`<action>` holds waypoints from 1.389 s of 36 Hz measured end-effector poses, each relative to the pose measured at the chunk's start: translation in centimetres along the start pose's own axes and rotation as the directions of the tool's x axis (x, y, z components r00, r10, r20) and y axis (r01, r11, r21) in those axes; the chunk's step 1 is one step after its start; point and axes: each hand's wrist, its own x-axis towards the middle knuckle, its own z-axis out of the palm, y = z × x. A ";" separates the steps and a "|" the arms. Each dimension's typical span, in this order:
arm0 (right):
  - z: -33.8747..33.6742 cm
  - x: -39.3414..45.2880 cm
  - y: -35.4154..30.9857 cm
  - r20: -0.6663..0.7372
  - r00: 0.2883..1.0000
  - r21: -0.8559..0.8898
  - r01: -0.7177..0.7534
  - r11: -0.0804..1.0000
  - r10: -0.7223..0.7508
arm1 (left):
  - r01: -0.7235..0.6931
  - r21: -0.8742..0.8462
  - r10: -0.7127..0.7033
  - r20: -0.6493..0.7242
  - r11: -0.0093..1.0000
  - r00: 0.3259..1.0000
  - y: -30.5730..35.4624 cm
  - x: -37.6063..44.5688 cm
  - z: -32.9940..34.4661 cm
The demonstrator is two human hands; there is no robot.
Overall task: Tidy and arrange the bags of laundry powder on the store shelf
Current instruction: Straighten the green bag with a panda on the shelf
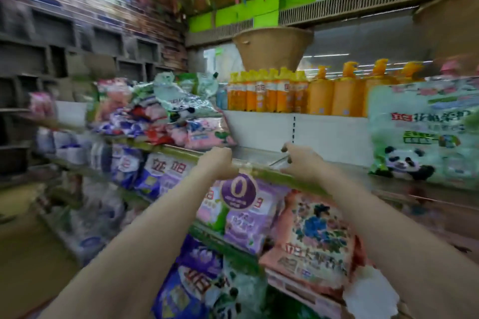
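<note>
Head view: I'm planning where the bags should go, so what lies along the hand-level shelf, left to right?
Heap of mixed bags → left hand at the shelf edge → right hand at the shelf edge, bare shelf between the hands → upright panda bag.

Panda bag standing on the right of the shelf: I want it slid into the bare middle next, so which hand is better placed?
Right, probably. The right hand at the shelf edge is nearer the panda bag; the left hand would have to cross over.
</note>
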 end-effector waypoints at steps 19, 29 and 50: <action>7.9 17.5 -9.4 -0.003 0.985 0.039 0.170 0.985 -0.170 | 0.239 0.055 -0.232 -0.103 0.970 0.967 -14.0 9.4 0.6; 10.6 28.4 -10.7 -0.003 0.981 0.149 0.193 0.970 -0.195 | 0.304 0.044 -0.298 -0.107 0.952 0.949 -19.0 18.0 2.0; 16.8 45.8 -13.0 -0.071 0.997 0.070 0.025 0.997 -0.020 | 0.339 -0.201 -0.367 -0.124 0.919 0.922 -30.1 37.1 2.4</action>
